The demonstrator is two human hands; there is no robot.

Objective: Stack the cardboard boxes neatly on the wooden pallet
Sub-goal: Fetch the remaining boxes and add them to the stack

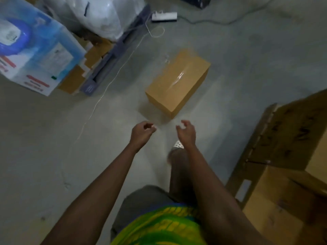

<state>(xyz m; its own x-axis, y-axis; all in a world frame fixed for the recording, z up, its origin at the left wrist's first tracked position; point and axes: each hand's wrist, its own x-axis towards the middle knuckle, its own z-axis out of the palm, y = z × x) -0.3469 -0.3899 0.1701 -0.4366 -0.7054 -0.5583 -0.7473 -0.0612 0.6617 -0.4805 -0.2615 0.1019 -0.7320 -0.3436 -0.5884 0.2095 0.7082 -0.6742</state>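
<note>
Box [177, 82] is seen on the concrete floor [53, 138], just past frame centre at 12 o'clock from the hands. It lies skewed, long axis running 1 to 7 o'clock, its top seam taped with clear tape. Nothing is touching it.

Left hand [141, 133] is held out over the floor at 7 o'clock from the box. Its fingers are loosely curled, thumb close to the fingertips, and nothing is held. Right hand [186, 132] is held out at 6 o'clock from the box, fingers half-curled and spread, and nothing is held. Both hands are near the box's close corner but clear of it, with a gap between them.

Pallet [238, 175] is seen at 4 o'clock as a wooden edge, partly cut off by the frame. Stacked boxes [276, 200] are on it; the count cannot be told. A darker marked box [290, 131] is set at the stack's 12 o'clock side.

At 10 o'clock a blue-white carton [35, 55] is seen, with white bags [106, 16] at 11. A power strip [164, 16] lies at 12 o'clock. A thin white cord [113, 80] runs across the floor from about 12 down toward 8.
</note>
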